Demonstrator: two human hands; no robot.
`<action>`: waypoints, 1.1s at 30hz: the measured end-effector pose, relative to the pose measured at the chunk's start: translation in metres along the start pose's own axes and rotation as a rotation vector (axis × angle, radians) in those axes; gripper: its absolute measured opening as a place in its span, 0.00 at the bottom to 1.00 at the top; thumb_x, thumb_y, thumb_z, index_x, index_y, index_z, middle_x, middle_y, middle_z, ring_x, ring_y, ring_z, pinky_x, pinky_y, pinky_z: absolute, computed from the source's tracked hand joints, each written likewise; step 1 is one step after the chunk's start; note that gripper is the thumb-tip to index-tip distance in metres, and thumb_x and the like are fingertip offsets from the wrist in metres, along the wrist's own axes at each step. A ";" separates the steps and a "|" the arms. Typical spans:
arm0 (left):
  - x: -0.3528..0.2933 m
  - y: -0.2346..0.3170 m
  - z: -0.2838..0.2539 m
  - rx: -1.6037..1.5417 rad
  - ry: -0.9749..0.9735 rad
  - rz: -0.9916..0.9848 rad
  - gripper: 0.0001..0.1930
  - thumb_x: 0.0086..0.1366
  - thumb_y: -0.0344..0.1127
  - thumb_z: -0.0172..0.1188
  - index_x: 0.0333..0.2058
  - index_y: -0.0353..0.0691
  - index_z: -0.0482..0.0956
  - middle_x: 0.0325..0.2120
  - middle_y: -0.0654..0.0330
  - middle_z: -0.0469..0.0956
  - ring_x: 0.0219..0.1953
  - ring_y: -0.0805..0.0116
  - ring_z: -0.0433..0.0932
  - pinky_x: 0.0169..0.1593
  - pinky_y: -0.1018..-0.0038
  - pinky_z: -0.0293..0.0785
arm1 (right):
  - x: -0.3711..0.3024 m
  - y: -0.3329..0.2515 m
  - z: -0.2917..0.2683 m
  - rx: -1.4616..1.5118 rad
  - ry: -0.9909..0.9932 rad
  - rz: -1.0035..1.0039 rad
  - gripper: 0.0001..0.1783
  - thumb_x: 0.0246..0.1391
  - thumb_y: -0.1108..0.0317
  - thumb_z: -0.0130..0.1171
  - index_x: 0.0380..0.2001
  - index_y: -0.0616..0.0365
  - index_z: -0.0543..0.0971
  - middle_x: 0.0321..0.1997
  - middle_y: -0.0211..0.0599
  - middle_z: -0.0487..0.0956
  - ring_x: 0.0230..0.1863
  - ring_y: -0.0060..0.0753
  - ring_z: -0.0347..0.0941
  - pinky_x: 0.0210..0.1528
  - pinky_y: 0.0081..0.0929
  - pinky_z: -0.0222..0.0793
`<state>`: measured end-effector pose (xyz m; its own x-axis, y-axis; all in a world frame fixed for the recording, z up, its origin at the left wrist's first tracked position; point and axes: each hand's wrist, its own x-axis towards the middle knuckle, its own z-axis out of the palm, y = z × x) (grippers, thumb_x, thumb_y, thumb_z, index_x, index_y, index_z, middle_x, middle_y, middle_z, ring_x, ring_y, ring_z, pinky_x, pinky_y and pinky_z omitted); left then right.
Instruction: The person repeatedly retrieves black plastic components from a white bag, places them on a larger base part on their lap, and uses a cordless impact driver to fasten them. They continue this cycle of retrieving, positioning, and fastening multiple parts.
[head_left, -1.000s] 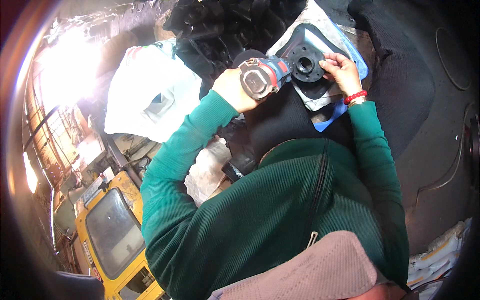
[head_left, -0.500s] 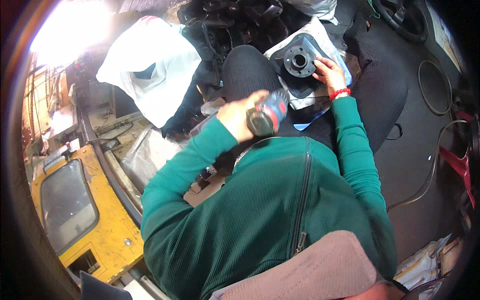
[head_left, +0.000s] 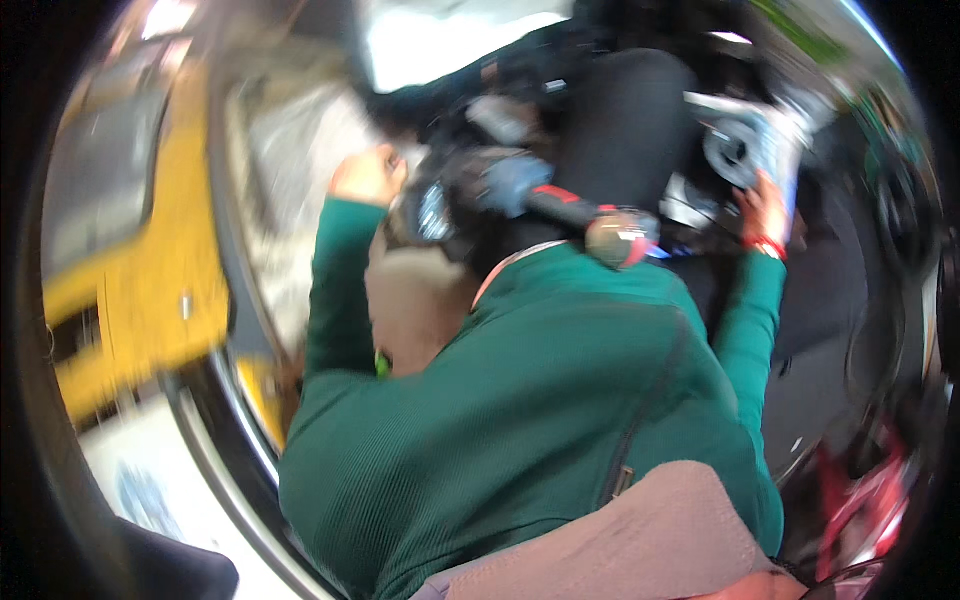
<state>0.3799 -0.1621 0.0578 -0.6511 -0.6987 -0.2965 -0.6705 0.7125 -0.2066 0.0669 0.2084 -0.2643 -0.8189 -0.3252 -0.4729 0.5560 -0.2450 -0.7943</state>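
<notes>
Flange at fingers of right hand; drill apart from both hands

Right side: fingertips at the near edge of the grey, ring-shaped flange. Too blurred; cannot tell whether clamped on the rim or merely resting there. Judged a steadying touch, placed at the edge so as to leave the dark central hole unobstructed. Flange just beyond those fingertips, on a white-and-blue bag, probably set beneath as padding.

Left side: left hand with fingers curled inward, well apart from the flange. Cannot tell whether closed on anything; dark shapes just beside the fingertips, too smeared to identify.

Drill between the two sets of fingers, touching neither. Appears to lie across the dark-trousered lap, battery end toward the right fingers, blue head toward the left. Likely put down there for support and easy reach, with no grip needed.

Left of the left fingers: pale sheet, then, farther out, yellow panel. Apparently without bearing on either hand's position.
</notes>
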 end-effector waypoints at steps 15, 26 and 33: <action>-0.018 -0.081 0.244 -0.308 -0.211 -0.411 0.43 0.42 0.57 0.68 0.57 0.48 0.66 0.50 0.44 0.72 0.53 0.48 0.71 0.55 0.61 0.69 | 0.009 -0.029 0.014 0.042 0.291 -0.015 0.27 0.55 0.57 0.58 0.54 0.59 0.70 0.58 0.37 0.67 0.55 0.37 0.63 0.55 0.39 0.60; 0.002 -0.091 0.257 -0.517 -0.229 -0.306 0.41 0.40 0.53 0.73 0.56 0.56 0.67 0.46 0.49 0.73 0.50 0.52 0.74 0.51 0.64 0.71 | 0.004 -0.033 0.014 0.075 0.385 -0.104 0.24 0.57 0.58 0.56 0.53 0.59 0.69 0.55 0.36 0.68 0.53 0.40 0.66 0.50 0.38 0.69; -0.003 -0.095 0.265 -0.692 -0.114 -0.314 0.25 0.45 0.48 0.69 0.44 0.52 0.79 0.35 0.57 0.79 0.39 0.62 0.79 0.46 0.69 0.74 | -0.004 -0.048 0.022 0.104 0.390 -0.215 0.23 0.58 0.65 0.51 0.56 0.60 0.66 0.57 0.39 0.66 0.54 0.41 0.67 0.49 0.37 0.70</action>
<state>0.5399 -0.2104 -0.1691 -0.3775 -0.8242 -0.4222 -0.9123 0.2527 0.3223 0.0465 0.2012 -0.2158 -0.8987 0.1060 -0.4255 0.3625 -0.3664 -0.8569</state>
